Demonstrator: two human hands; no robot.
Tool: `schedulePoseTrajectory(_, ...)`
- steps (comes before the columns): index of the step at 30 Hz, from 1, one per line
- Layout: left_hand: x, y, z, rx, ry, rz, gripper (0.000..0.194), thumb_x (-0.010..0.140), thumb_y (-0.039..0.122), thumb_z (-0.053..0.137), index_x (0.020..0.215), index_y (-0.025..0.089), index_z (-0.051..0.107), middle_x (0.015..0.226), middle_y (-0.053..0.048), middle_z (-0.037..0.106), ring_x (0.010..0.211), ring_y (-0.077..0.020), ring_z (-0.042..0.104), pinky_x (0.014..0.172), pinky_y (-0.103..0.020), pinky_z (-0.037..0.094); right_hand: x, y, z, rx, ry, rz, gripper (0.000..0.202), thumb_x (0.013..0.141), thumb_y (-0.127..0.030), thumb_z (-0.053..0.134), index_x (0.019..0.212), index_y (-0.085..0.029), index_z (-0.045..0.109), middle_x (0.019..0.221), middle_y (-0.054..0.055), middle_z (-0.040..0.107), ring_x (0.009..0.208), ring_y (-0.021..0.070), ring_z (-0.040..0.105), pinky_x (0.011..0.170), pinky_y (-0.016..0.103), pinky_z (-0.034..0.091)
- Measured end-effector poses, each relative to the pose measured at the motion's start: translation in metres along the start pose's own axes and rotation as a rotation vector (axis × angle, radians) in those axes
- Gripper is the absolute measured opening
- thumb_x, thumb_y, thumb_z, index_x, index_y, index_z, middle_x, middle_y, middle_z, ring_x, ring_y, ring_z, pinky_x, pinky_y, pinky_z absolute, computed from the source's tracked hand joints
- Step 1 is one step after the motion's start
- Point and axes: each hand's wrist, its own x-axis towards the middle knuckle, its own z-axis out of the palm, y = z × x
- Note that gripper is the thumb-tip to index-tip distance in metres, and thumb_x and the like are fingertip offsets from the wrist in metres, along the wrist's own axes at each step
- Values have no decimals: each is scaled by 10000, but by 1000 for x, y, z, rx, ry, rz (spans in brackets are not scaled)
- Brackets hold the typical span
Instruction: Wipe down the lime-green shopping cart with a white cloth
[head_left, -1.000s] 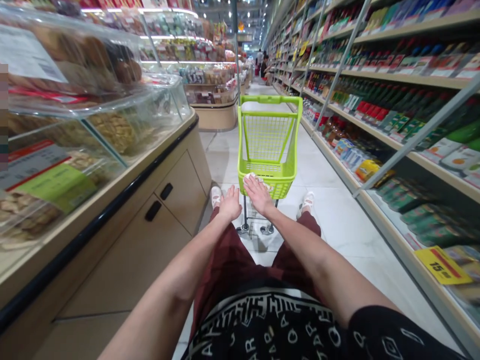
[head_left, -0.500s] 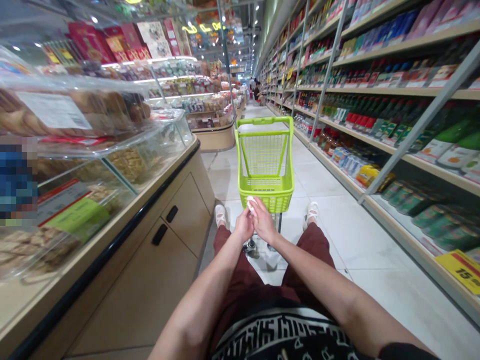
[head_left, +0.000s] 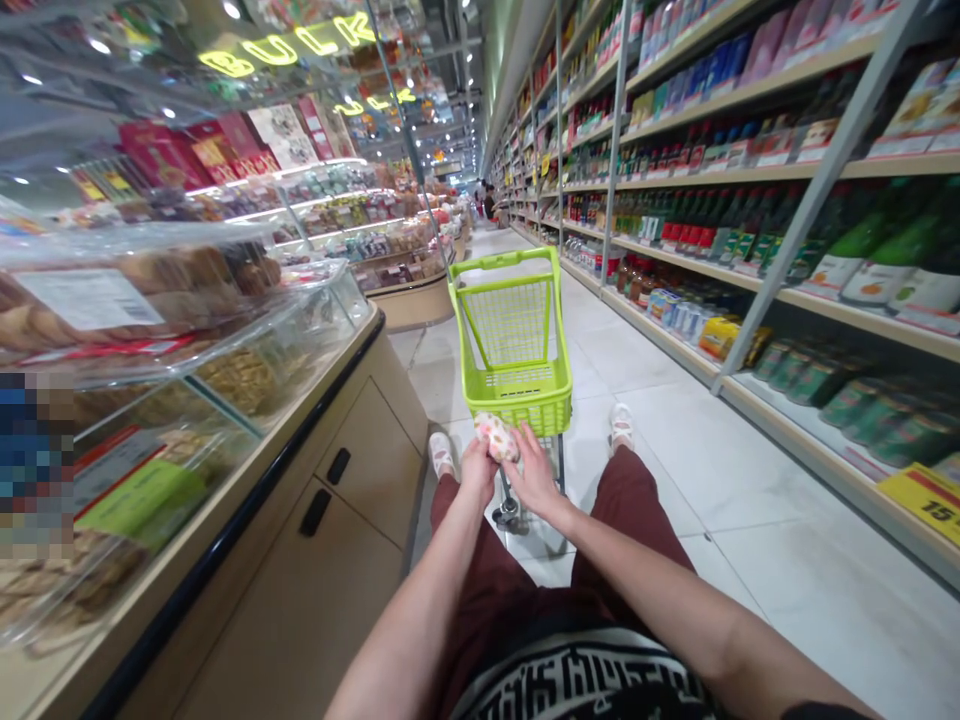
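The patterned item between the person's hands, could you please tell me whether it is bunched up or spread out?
Bunched up: the patterned item forms a compact, rounded lump between the left hand and right hand.

Yellow neon letters [head_left: 311, 42] spell out BULK above store displays, with clear-packed food [head_left: 161, 290] over a wood-fronted cabinet [head_left: 270, 590] at left; at right, green bottles [head_left: 870, 245] line shelves [head_left: 870, 322] above green cans [head_left: 859, 408] and a yellow price sign [head_left: 926, 500].

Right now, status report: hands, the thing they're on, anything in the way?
Left hand gripping floral-print bundle. Right hand open against its right side. Lime-green shopping cart directly beyond; contact with bundle unclear.
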Motion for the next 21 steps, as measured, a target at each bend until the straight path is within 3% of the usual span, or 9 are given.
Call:
schedulePoseTrajectory(3, -1, 6, 4, -48, -29, -5, 66, 732, 183, 556, 796, 169, 551, 722, -3, 633, 638, -95, 602, 635, -216, 459, 6, 1, 4, 255, 87, 213, 456, 810, -310, 435, 1231, -138, 447, 1185, 136, 542, 1071, 218, 527, 900, 376, 429)
schedulePoseTrajectory(5, -4, 5, 6, -54, -75, -40, 69, 721, 186, 568, 787, 168, 556, 706, 0, 628, 629, -97, 600, 617, -212, 456, 11, 1, 6, 399, 91, 280, 432, 796, -298, 453, 1202, -152, 472, 1036, 95, 631, 936, 195, 598, 821, 346, 477)
schedulePoseTrajectory(10, -11, 3, 8, -67, -88, -54, 116, 724, 224, 567, 827, 170, 578, 733, 4, 639, 620, -89, 592, 574, -193, 453, 19, -6, 0, 574, 146, 374, 340, 670, -219, 545, 1005, -167, 573, 953, 63, 664, 854, 188, 621, 778, 332, 494)
schedulePoseTrajectory(13, -16, 7, 9, -23, -160, -90, 173, 716, 254, 592, 871, 177, 587, 798, -11, 653, 686, -111, 610, 608, -216, 473, 21, -16, -7, 820, 154, 462, 322, 606, -183, 544, 924, -150, 571, 896, 64, 674, 807, 192, 632, 738, 321, 505)
schedulePoseTrajectory(18, -21, 9, 10, -26, -238, -93, 233, 729, 314, 603, 916, 176, 584, 916, -56, 658, 838, -160, 625, 730, -275, 488, 23, -28, -12, 1120, 163, 590, 395, 578, -162, 531, 972, -139, 543, 825, 58, 677, 719, 195, 643, 643, 298, 513)
schedulePoseTrajectory(21, -19, 8, 11, -25, -209, -48, 210, 717, 287, 619, 895, 183, 579, 905, -46, 657, 831, -154, 629, 749, -282, 487, 25, -27, -15, 1030, 143, 592, 411, 606, -158, 503, 1016, -134, 533, 847, 72, 670, 739, 205, 639, 653, 323, 515)
